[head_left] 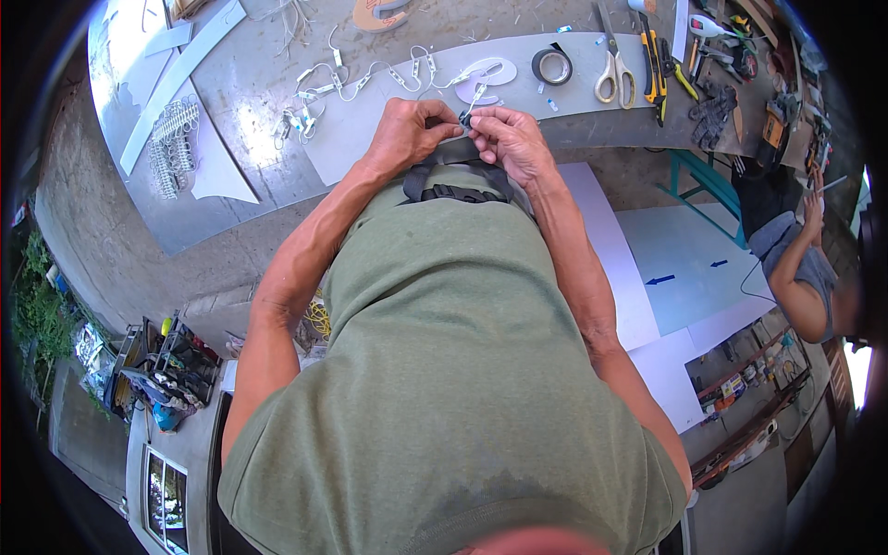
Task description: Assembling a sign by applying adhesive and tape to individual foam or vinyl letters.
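“Black is the small piece (465, 118) between the two hands, yes? Which step do you judge this is?”

“I judge it is fine fingertip work at the wire. The left hand (407, 134) is closed in a pinch beside the piece. The right hand (513, 146) pinches too, on the piece or on the white wire (480, 92); exactly which, I cannot tell.”

“And the next move, what does it call for?”

“Steady fingers, I think, and some slack, because the wire runs far, toward the white curved shape (497, 78).”

“Is there room?”

“The near side is tight: the hands are at the near edge of the pale sheet (592, 100), close to the belt buckle (460, 193). Far left, the light modules (356, 86) could catch. Right, only small scraps lie before the tape roll (538, 67); the scissors (611, 72) come after.”
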### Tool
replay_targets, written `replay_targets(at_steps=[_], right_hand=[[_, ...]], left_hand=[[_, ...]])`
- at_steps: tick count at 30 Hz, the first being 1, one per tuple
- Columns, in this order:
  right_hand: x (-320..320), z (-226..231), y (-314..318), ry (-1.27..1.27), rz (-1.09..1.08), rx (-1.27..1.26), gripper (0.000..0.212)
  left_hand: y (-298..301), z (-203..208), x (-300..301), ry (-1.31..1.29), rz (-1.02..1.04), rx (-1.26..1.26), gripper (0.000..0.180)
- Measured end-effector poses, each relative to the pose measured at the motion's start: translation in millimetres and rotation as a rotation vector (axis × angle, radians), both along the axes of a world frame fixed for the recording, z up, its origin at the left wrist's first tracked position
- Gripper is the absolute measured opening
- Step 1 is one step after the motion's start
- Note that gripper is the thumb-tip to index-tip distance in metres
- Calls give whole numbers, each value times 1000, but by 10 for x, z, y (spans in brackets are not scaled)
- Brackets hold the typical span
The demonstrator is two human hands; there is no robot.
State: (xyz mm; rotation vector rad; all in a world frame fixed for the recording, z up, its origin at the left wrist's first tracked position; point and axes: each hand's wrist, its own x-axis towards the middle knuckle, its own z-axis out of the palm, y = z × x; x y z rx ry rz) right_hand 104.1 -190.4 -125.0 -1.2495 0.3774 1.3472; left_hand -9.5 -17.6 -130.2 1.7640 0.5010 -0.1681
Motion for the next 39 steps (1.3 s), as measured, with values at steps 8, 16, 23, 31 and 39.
replay_targets(at_steps=[8,16,23,31,39], right_hand=[[102,69,-24,-68,151,138,23],[189,95,-24,-39,168,256,29],[130,71,49,-148,190,118,22],[-23,13,167,-103,-86,119,13],[-18,27,350,-48,-266,181,9]], left_hand=[[28,34,42,-4,57,-50,19],[84,155,68,77,47,-88,21],[103,170,65,96,-13,-67,22],[138,280,97,120,117,-225,30],[88,211,95,138,324,-434,33]])
